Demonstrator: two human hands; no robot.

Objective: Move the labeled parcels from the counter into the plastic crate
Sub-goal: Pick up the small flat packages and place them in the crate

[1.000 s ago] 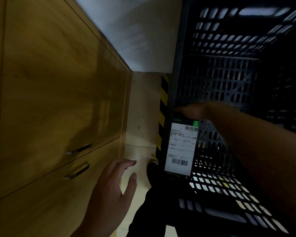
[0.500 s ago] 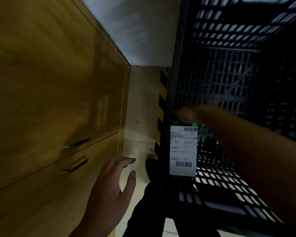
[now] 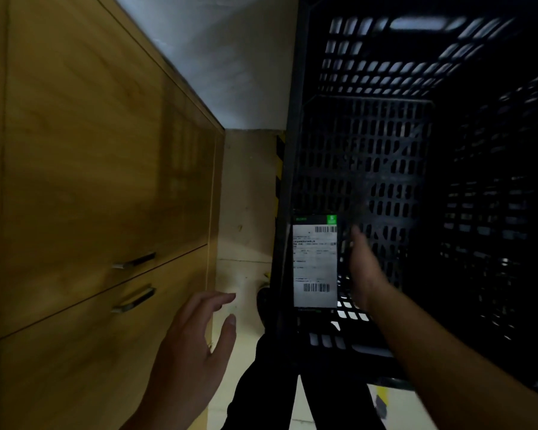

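Right hand released — parcel beside it

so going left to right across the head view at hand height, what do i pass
cabinet handles → left hand → parcel → right hand → crate's right wall
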